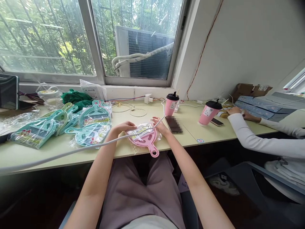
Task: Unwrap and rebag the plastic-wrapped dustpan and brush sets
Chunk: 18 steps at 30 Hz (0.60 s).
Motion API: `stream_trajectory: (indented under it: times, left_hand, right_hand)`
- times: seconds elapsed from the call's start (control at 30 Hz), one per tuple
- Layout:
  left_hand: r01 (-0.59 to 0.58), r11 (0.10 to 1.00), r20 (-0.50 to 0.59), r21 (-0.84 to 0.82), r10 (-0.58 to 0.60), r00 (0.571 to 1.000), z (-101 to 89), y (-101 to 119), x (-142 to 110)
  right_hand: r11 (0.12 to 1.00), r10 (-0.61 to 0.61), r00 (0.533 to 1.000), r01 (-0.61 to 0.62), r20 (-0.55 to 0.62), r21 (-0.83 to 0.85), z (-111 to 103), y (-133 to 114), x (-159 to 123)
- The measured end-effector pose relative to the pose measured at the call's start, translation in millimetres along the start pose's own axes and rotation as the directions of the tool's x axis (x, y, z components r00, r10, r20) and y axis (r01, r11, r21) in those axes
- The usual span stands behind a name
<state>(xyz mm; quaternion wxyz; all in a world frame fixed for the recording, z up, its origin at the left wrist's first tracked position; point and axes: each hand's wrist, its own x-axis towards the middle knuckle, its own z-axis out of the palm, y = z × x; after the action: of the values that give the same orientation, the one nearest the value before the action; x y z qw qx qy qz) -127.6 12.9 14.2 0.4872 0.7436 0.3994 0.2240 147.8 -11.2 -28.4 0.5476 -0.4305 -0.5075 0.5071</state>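
Observation:
A pink mini dustpan and brush set (149, 140) in clear plastic wrap lies at the table's front edge, its handle with a hole pointing toward me and overhanging the edge. My left hand (126, 127) is closed on its left side near the far end. On the opposite side, my right hand (160, 126) grips the wrap at the far right corner. A white cable crosses over the set and hides part of it. To the left lie several wrapped teal dustpan sets (91, 135), some stacked on each other.
Right of my hands lie a dark phone (173, 124) and a pink lidded cup (169, 106). A second pink cup (208, 114) stands farther right. Beyond it, a co-worker's hands (235, 112) work beside blue boxes (254, 109). Green fabric (76, 97) and a tablet (9, 92) are at left.

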Motion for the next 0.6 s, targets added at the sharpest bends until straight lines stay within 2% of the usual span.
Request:
stream_trajectory:
  times: [0.1,0.2,0.27,0.33,0.47,0.53,0.6]
  left_hand:
    - [0.049,0.989,-0.156,-0.142,-0.071,0.985,-9.2,-9.5,0.8]
    - [0.086,0.953,-0.314,-0.290,-0.180,0.932,-14.7,-21.5,6.9]
    - [0.065,0.938,-0.397,-0.340,-0.206,0.894,-11.3,-25.1,11.3]
    - [0.010,0.936,-0.468,-0.351,-0.185,0.864,-2.6,-24.4,14.4]
    - [-0.099,0.926,-0.460,-0.363,-0.086,0.884,16.3,-19.2,16.5]
    - [-0.106,0.921,-0.439,-0.376,-0.076,0.895,20.0,-18.2,17.4]
    - [-0.105,0.913,-0.438,-0.395,-0.086,0.895,19.3,-18.2,19.2]
  right_hand:
    - [0.999,0.025,0.999,-0.023,-0.045,0.031,-1.2,-3.2,-2.2]
    - [0.999,0.027,0.999,-0.026,-0.040,0.032,-0.2,-3.2,-1.0]
    - [0.999,0.023,0.999,-0.022,-0.033,0.044,4.1,-1.8,2.7]
    - [0.995,0.000,0.996,0.009,-0.088,0.101,11.5,-0.6,8.4]
    - [0.951,-0.019,0.945,0.118,-0.327,0.284,29.3,-4.7,22.1]
    - [0.928,-0.054,0.921,0.188,-0.385,0.320,36.2,-12.1,28.2]
    - [0.923,-0.141,0.907,0.265,-0.396,0.279,41.0,-23.7,33.6]
